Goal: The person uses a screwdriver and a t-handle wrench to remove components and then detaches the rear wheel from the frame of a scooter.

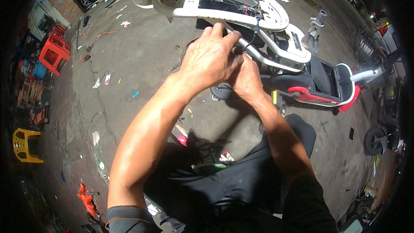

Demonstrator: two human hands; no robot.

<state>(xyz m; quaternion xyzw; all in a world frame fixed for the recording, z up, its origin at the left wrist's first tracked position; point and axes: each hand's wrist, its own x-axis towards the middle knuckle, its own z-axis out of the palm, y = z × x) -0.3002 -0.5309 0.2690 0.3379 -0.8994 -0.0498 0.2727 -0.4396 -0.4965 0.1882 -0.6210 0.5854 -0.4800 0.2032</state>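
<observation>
My left hand (209, 54) is bent over the lower white tube of a scooter frame (189, 4), its fingers curled and their tips largely hidden. My right hand (246, 77) is just behind and right of it, close below the tube, with its fingers bent and mostly covered by the left hand. What either hand grips cannot be made out. Above them, wires (248, 11) lie in the frame's open compartment, and a black cable (254, 32) hangs over the tube beside my fingers.
A red-and-white scooter body (315, 99) lies right of the frame. A red stool (54, 56) and a yellow stool (26, 144) stand left. A loose wheel (373, 142) is at the right. Small litter and an orange cloth (86, 198) lie on the concrete floor (120, 73).
</observation>
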